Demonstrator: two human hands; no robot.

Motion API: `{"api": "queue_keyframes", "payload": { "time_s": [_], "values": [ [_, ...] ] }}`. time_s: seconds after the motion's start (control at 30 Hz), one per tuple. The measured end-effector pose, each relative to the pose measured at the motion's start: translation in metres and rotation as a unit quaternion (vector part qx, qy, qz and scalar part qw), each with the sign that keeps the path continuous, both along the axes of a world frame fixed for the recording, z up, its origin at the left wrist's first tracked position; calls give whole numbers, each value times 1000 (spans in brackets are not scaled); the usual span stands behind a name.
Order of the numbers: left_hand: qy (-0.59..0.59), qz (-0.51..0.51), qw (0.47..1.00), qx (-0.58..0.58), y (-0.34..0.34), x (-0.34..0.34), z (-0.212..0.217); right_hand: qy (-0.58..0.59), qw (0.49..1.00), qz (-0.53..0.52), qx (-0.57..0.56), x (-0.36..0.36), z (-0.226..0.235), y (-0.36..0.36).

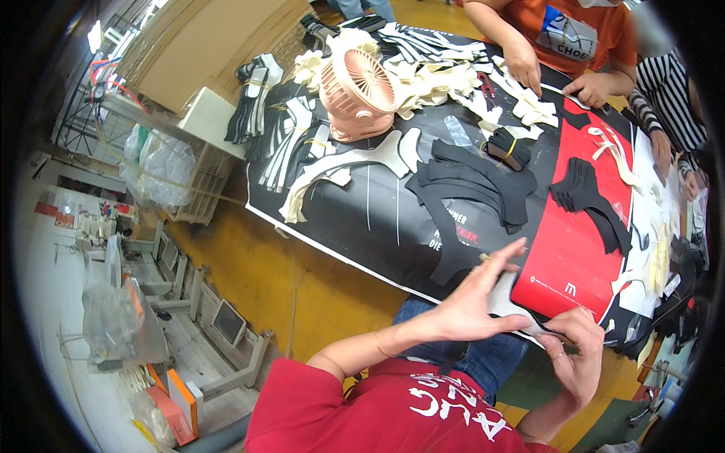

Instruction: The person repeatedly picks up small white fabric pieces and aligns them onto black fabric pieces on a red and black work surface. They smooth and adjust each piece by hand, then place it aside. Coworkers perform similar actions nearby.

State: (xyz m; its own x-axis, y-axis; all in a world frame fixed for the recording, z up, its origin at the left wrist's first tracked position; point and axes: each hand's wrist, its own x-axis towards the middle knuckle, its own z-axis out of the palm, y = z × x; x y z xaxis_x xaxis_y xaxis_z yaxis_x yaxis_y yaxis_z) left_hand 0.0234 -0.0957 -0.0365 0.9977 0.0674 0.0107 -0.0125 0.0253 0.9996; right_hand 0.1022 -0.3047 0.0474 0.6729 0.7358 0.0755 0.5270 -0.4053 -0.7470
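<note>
Near the table's front edge, my left hand [479,302] is open, with its fingers stretched up and its thumb pointing right across a light grey cut piece [501,297]. My right hand [575,351] is closed at the right end of this piece, its fingers bent and pinching the edge. Part of the grey piece is hidden under my hands. Just beyond my left hand lie stacked black curved cut pieces [472,181]. Another black stack [587,198] rests on the red part of the table cover [559,283].
A pink fan [355,94] stands on the black cover among cream pieces [434,83] and bundled black-and-white strips [283,143]. A long pale curved piece [340,162] lies before it. Across the table, a person in orange [581,38] handles pieces; another wears striped sleeves [668,90].
</note>
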Motion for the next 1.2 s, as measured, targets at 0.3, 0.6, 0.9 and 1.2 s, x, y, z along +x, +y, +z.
{"api": "queue_keyframes", "payload": {
  "time_s": [0.3,0.6,0.9,1.2],
  "values": [
    [87,83,983,-138,87,-51,6,73,994,63,50,5,-28,58],
    [19,236,971,1,206,-87,37,-158,980,-85,-82,-4,-97,131],
    [86,324,726,601,206,-31,-24,-30,992,-66,-100,25,-86,78],
    [-96,284,793,530,118,-11,-15,-24,991,1,-135,46,-47,33]
  ]
}}
